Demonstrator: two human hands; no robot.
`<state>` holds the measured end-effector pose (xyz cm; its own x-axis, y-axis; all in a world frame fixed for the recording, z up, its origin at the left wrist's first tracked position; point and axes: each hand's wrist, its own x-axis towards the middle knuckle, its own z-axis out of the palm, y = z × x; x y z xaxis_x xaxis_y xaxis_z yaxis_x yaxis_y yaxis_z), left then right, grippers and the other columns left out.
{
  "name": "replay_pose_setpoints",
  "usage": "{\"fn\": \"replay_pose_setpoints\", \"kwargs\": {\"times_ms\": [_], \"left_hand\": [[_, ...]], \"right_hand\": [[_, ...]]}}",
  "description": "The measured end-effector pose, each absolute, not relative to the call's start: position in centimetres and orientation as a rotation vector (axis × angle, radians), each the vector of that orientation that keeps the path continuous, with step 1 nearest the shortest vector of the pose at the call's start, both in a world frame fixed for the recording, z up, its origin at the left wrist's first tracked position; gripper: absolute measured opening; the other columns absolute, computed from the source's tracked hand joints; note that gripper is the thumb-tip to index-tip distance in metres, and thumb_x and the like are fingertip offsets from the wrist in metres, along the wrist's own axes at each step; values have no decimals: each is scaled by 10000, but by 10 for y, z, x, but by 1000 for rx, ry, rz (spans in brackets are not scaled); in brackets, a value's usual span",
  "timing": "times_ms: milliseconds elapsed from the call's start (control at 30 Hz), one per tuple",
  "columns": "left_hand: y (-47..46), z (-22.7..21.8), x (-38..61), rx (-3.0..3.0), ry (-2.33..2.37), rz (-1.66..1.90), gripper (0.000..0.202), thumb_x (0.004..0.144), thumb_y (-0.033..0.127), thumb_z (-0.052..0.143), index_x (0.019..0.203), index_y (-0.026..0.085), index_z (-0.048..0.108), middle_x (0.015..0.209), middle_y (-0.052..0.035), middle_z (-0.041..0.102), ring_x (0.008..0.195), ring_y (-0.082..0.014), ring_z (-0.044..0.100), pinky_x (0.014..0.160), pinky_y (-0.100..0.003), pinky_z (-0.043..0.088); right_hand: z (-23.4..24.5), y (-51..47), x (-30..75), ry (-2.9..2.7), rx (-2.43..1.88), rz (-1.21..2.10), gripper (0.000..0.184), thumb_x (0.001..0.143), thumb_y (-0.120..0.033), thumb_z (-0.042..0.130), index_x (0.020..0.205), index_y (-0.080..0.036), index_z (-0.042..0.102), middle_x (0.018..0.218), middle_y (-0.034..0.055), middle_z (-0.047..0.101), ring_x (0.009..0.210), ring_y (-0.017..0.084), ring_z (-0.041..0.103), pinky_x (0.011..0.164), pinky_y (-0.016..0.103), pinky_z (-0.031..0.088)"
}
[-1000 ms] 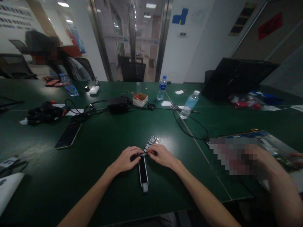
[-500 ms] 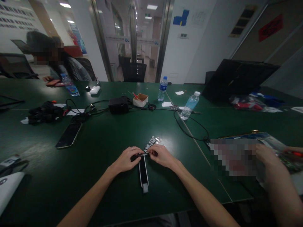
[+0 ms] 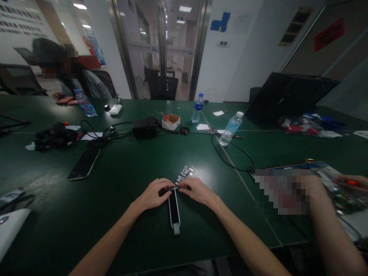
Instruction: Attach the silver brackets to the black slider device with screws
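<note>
Farther left than a second ago, a co-worker's forearm [image 3: 327, 222] reaches in at the right of the frame, and an orange-red object [image 3: 350, 183] sits farther in from the right edge. At lower centre, the left hand [image 3: 156, 193] pinches a small dark part [image 3: 173, 188] at the upper end of a slim, white-edged black bar [image 3: 174, 212]; the right hand [image 3: 197, 190] pinches that part's right end. Flat metal pieces [image 3: 183, 174] and small rings [image 3: 193, 171] lie just above on the green surface [image 3: 129, 234].

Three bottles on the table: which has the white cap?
The rightmost bottle; the middle bottle and the leftmost bottle both have blue caps.
</note>
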<state>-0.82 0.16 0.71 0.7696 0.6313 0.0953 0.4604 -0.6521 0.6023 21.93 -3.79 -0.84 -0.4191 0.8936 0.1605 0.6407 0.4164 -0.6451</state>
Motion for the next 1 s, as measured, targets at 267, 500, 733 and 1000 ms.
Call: {"fn": "replay_pose_setpoints", "kwargs": {"times_ms": [267, 500, 733, 1000], "left_hand": [[2, 2, -10, 2391, 815, 409, 272, 878, 229, 533, 1128, 201, 637, 1145, -54, 630, 919, -188, 593, 850, -321, 470], [2, 4, -8, 2398, 799, 430, 267, 877, 233, 529, 1118, 198, 638, 1125, -56, 637, 907, -185, 590, 839, -311, 463], [2, 3, -8, 2406, 798, 437, 263, 872, 241, 533, 1108, 195, 639, 1095, -53, 649, 825, -175, 598, 795, -307, 460], [4, -1, -9, 2387, 794, 446, 260, 871, 241, 540, 1108, 190, 635, 1095, -58, 655, 838, -178, 596, 810, -317, 454]], "right_hand": [[-12, -37, 222, -2175, -1266, 687, 102, 880, -241, 626, 950, -193, 684, 873, 25, 692, 787, 142, 634, 725, 231, 470], [-16, -36, 217, -2161, -1271, 656, 94, 856, -239, 659, 935, -189, 673, 862, 18, 676, 778, 135, 627, 718, 226, 468], [-18, -36, 211, -2196, -1250, 577, 107, 851, -232, 660, 949, -190, 664, 870, 25, 663, 791, 137, 620, 723, 237, 468], [-20, -36, 210, -2195, -1159, 449, 166, 815, -95, 596, 944, -186, 647, 888, 32, 676, 842, 151, 607, 781, 269, 466]]}}
